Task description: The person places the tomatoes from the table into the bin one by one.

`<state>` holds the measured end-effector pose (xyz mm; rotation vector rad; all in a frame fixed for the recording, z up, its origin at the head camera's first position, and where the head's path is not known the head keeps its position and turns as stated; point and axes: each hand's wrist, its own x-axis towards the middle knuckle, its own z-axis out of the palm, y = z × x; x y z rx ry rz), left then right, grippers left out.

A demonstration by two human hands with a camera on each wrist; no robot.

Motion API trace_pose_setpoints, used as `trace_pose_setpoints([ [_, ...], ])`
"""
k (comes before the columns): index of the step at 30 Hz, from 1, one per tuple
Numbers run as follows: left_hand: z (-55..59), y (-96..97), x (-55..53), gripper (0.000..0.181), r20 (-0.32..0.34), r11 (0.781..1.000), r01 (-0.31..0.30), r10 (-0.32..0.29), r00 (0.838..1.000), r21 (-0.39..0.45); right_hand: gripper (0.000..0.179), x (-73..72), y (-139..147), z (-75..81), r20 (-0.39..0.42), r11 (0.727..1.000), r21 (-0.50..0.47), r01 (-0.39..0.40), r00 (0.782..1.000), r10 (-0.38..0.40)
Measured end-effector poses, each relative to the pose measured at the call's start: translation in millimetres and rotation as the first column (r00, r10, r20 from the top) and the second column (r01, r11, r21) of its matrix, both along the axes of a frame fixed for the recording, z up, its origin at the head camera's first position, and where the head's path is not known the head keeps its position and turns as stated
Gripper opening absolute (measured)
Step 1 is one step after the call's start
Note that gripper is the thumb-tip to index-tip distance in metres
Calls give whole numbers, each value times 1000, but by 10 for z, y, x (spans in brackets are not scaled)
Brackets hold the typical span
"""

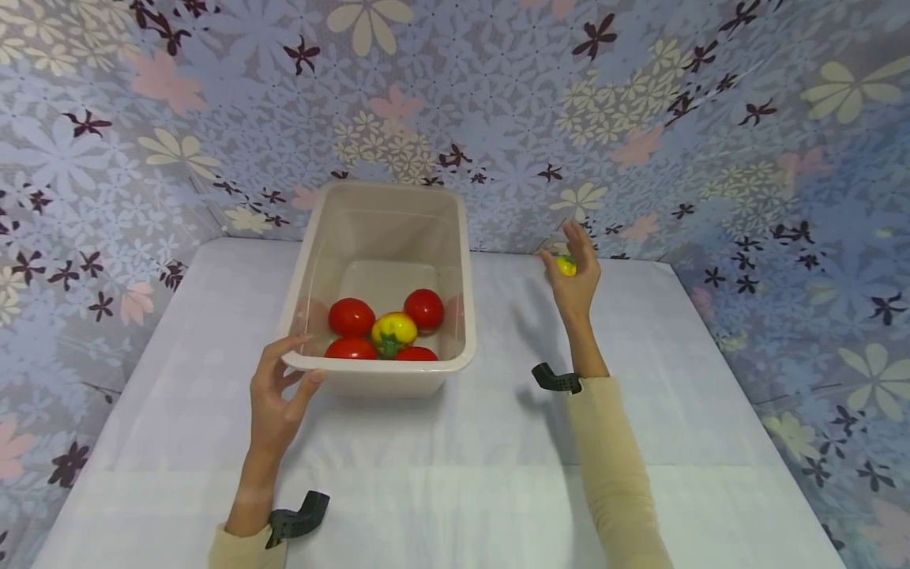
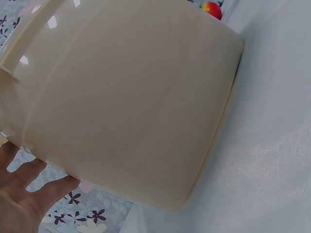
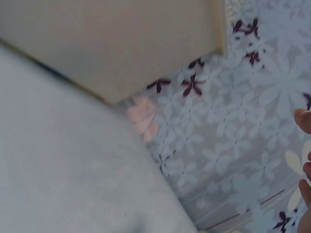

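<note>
My left hand (image 1: pixel 276 399) holds the near left corner of a beige plastic bin (image 1: pixel 384 382), its fingers over the rim. Inside, at the near end, lie several red tomatoes (image 1: pixel 351 318) around a yellow tomato-like vegetable (image 1: pixel 395 328) with a green leafy top. Right of the bin, near the table's back edge, my right hand (image 1: pixel 577 288) grips another small yellow vegetable (image 1: pixel 566 266), mostly hidden by the fingers. A red and yellow round thing (image 2: pixel 212 9) peeks past the bin in the left wrist view. In the right wrist view only some fingertips (image 3: pixel 304 120) show.
A white cloth (image 1: pixel 498 442) covers the table. Floral-patterned sheets (image 1: pixel 498 103) rise along the back and both sides, close behind the bin and my right hand. Dark bands with camera mounts (image 1: pixel 557 378) sit on both wrists.
</note>
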<state>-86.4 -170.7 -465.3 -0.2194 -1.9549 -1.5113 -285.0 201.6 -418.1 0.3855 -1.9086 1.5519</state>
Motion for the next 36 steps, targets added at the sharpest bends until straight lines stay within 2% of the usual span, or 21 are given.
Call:
trace_pose_setpoints([
  [6,0,5,5,48,6,1000,-6,6,1000,-3,63,-77,102,-131,97,998,39,56,993,-59],
  [9,-4,11,6,48,5,1000,1,-1,1000,4,65,-171,193,-284,150,995,46,88,984,-94],
  [13,-10,12,4,48,0,1000,7,-7,1000,10,67,-340,318,-508,200,992,-1,126,972,-123],
  [16,-12,5,-1,47,-2,1000,10,-10,1000,11,66,-403,364,-598,224,986,-16,164,962,-157],
  [22,-16,-4,-4,47,-2,1000,11,-11,1000,6,64,-465,440,-735,273,953,56,299,913,-303],
  [25,-16,-5,-5,47,2,1000,13,-13,1000,7,66,-495,485,-788,298,936,89,341,887,-352],
  [29,-20,-5,-7,48,4,1000,14,-14,1000,5,72,-537,547,-841,347,927,144,346,860,-375],
  [36,-28,-11,-12,48,2,1000,10,-10,1000,1,88,-572,614,-935,442,925,222,309,814,-378],
])
